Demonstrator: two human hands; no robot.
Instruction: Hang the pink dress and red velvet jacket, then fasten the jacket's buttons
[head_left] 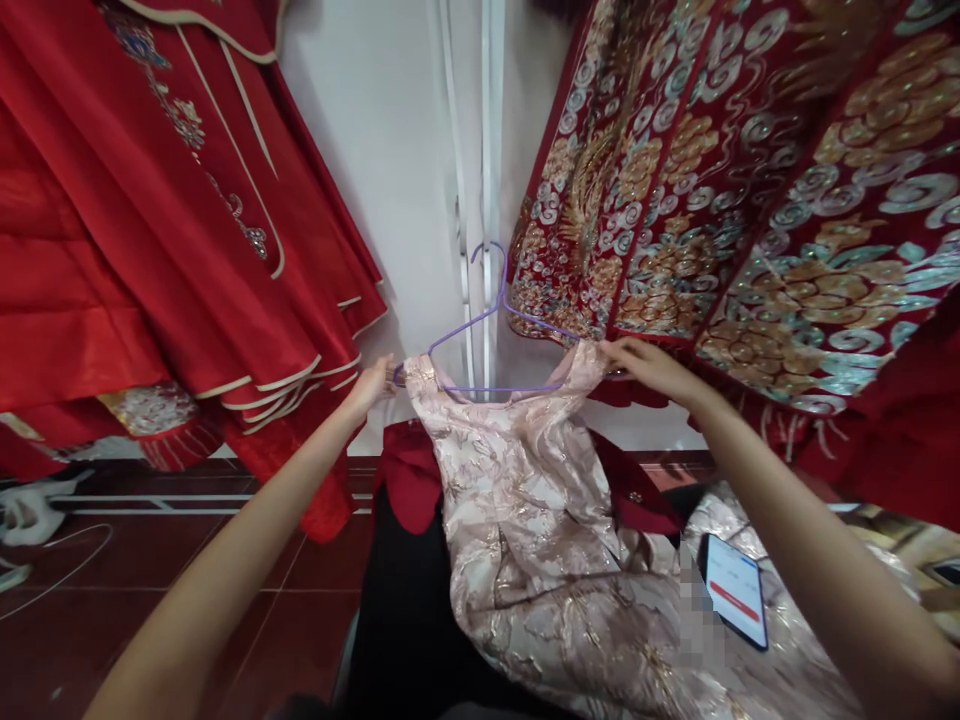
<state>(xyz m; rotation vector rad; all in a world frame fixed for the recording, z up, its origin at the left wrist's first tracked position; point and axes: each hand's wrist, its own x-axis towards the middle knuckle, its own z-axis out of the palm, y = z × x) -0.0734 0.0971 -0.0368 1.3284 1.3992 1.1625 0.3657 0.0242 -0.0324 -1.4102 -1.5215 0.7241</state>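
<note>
A pale pink brocade dress (pixel 517 470) with gold and silver patterning hangs from a thin purple clothes hanger (pixel 466 328). Its lower part spreads over my lap and off to the right. My left hand (pixel 373 386) is closed at the left end of the hanger, just outside the dress's shoulder. At the other shoulder, my right hand (pixel 651 370) pinches the edge of the fabric by the hanger's end. The hanger's hook points upward, away from me. A phone (pixel 735 590) with a lit screen lies on the skirt, beneath my right forearm.
Red garments (pixel 247 230) with cream piping hang on the left. A dark red embroidered garment (pixel 720 190) hangs on the right. Behind the hanger stand white cabinet doors (pixel 375 150). White shoes (pixel 34 515) and a white cable (pixel 82 580) are at the far left, above dark red floor tiles (pixel 262 640).
</note>
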